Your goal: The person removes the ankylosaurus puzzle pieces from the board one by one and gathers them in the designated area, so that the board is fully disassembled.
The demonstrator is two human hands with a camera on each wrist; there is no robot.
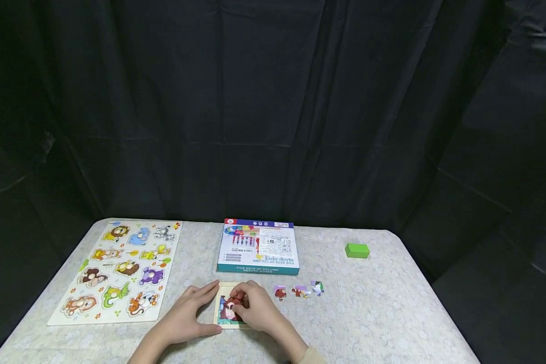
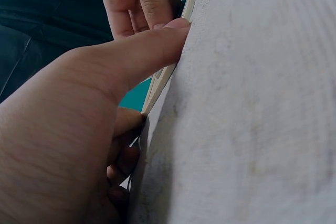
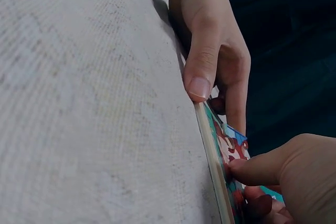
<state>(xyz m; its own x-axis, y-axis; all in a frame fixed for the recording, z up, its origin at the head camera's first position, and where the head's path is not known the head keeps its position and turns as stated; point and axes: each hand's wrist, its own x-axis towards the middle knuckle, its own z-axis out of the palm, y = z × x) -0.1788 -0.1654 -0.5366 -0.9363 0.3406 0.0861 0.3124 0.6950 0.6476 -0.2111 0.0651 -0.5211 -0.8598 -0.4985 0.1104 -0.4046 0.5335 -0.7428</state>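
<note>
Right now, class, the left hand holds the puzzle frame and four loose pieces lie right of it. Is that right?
Not quite: three loose pieces lie right of the puzzle frame, as the head view shows. The left hand does hold it.

Looks like a makeshift tabletop booth; home vs. lab unclear. Blk drapes hang behind boxed bead set & off to both sides, pale patterned tablecloth runs under it. Kids' toys suggest play/learning setup, e.g. animal board L of set, green block R of it, wood-framed puzzle & jigsaw pcs in front, pcs toward its R.
</note>
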